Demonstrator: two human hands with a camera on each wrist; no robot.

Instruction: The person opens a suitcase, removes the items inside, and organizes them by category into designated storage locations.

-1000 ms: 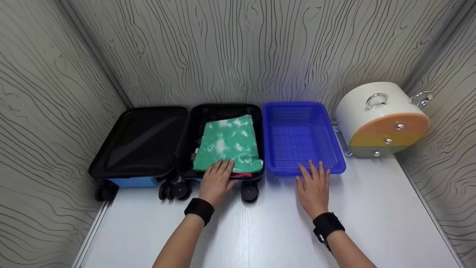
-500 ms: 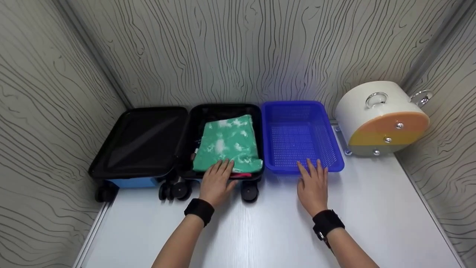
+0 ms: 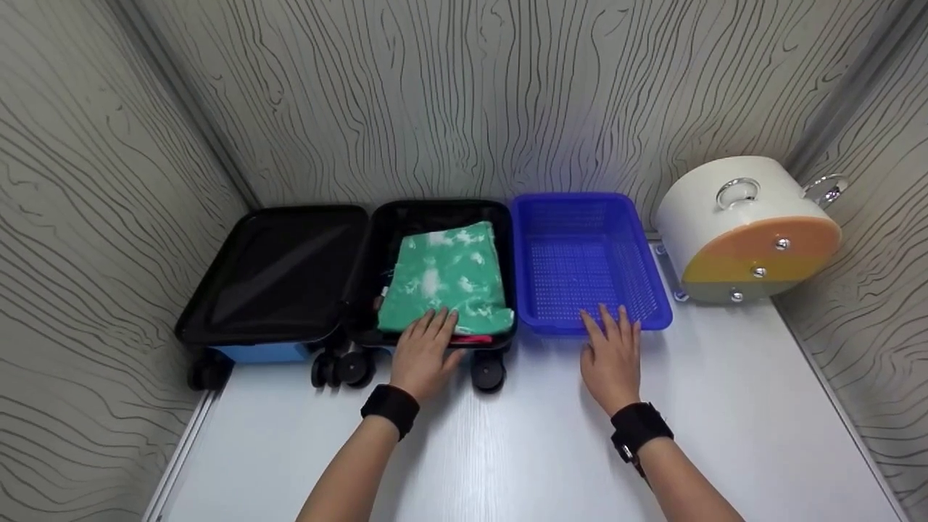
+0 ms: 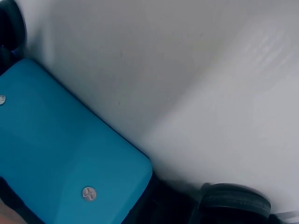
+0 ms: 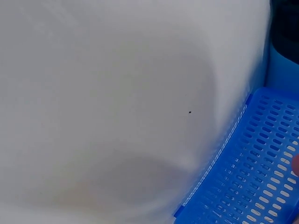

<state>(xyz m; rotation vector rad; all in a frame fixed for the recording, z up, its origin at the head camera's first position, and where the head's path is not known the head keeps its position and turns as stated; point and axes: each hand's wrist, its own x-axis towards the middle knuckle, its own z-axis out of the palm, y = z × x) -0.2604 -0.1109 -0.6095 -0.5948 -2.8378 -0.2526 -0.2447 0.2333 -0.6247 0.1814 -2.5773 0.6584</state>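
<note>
My left hand (image 3: 424,359) lies with straight fingers over the front edge of an open suitcase (image 3: 442,208), fingertips on a folded green-and-white tie-dye cloth (image 3: 442,275). The cloth fills most of that suitcase half. In the left wrist view the suitcase's blue outer side (image 4: 70,144) shows. My right hand (image 3: 612,366) rests with extended fingers over the front rim of a blue plastic basket (image 3: 573,279), which holds nothing. A fingertip (image 5: 295,164) appears against the basket's slotted outer wall in the right wrist view.
The other suitcase half (image 3: 279,272) lies open on the left, black inside. Black wheels (image 3: 489,371) stick out in front of the suitcase. A white rounded cabinet (image 3: 714,196) with orange, yellow and green drawers stands right of the basket. A wood-grain-patterned wall (image 3: 449,101) rises behind.
The basket has shifted very slightly toward the back wall, and my right hand has moved a little with it, its thumb closer to the fingers. My left hand and the cloth have stayed put.
</note>
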